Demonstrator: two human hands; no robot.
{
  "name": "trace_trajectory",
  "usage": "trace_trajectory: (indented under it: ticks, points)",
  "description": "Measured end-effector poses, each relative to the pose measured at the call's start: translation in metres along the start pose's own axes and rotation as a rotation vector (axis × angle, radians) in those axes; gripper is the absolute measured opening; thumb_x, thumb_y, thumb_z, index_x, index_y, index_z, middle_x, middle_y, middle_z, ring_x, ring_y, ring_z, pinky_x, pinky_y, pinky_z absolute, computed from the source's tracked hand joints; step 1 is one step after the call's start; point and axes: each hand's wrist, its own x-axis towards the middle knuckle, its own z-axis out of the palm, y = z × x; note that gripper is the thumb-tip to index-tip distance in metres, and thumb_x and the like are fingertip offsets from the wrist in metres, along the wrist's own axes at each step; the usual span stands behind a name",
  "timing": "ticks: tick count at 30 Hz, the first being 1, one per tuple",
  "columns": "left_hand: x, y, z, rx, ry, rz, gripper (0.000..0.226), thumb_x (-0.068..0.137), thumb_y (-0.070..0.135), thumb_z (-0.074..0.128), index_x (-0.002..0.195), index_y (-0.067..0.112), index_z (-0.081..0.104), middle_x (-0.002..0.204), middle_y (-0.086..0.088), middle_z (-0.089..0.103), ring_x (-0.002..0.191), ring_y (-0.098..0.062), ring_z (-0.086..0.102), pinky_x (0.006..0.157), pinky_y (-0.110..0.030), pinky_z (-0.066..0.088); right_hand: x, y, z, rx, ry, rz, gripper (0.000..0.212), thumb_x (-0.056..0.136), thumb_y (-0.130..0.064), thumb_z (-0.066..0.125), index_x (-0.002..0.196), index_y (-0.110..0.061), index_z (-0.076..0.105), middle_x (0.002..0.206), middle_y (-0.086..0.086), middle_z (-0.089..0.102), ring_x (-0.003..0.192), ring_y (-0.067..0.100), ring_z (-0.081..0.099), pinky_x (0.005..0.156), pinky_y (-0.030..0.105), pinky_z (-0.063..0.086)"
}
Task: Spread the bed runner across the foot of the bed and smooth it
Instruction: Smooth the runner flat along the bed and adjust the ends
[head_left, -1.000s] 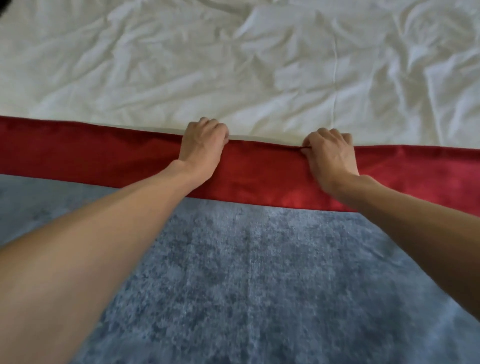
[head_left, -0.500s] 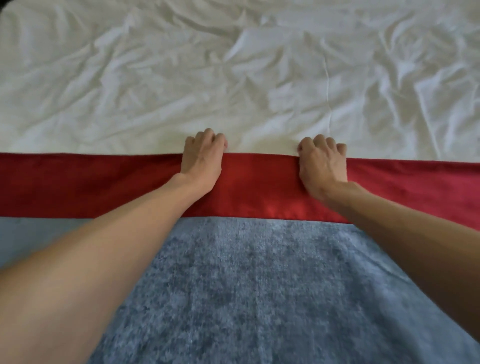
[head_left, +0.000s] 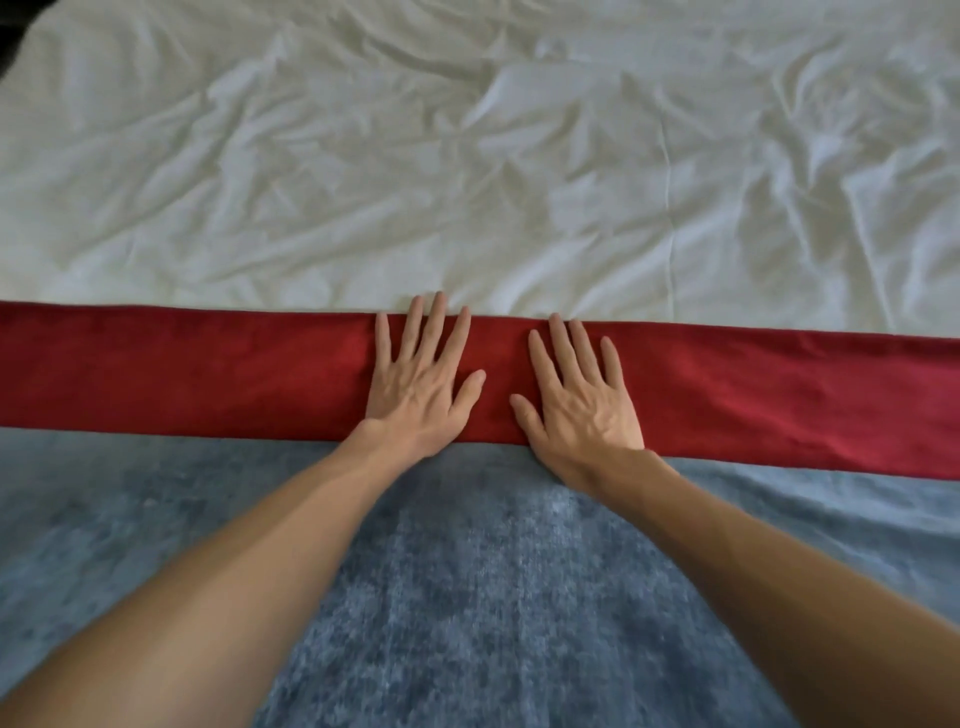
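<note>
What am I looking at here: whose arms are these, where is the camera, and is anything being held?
There is no machine. A person wears one camera on the head, looking forward and down, so the bare arms are their own. The left hand and right hand lie flat, fingers spread, side by side on the red band of the bed runner. Blue-grey fabric adjoins it nearer the camera, and a wrinkled white sheet lies beyond. Nothing is gripped.

Arms outstretched; left grip (head_left: 423, 387), right grip (head_left: 576, 400) flat, palms down, fingers (head_left: 431, 332) splayed
</note>
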Motion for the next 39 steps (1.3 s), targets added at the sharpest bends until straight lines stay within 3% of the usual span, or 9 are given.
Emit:
trace_trajectory:
  ticks: [9,24,39]
  points:
    - [-0.001,0.000,0.008,-0.058,0.078,0.002,0.069,0.091,0.052,0.020,0.151,0.020,0.010,0.159,-0.010,0.004,0.146,-0.027,-0.001,0.114,-0.058,0.002,0.001,-0.005,0.006,-0.042,0.040,0.028,0.071,0.093,-0.055,0.018,0.151,-0.014,0.012,0.159,0.012,0.002,0.147,0.026,-0.001,0.118,0.049,0.004]
    - [-0.002,-0.002,0.012,-0.141,0.113,0.027,0.069,0.090,0.050,0.022,0.151,0.019,0.011,0.158,-0.012,0.008,0.145,-0.031,0.001,0.113,-0.060,-0.002,0.003,-0.014,0.007,-0.172,0.043,0.099,0.072,0.091,-0.054,0.022,0.150,-0.013,0.023,0.157,0.013,0.016,0.145,0.028,0.017,0.117,0.048,0.014]
    - [-0.003,-0.003,0.016,-0.146,0.165,0.044,0.069,0.089,0.048,0.023,0.150,0.018,0.017,0.157,-0.013,0.013,0.145,-0.031,0.004,0.114,-0.059,-0.003,0.001,-0.014,0.009,-0.166,0.046,0.121,0.071,0.092,-0.055,0.020,0.150,-0.014,0.021,0.158,0.011,0.015,0.146,0.026,0.014,0.118,0.047,0.011]
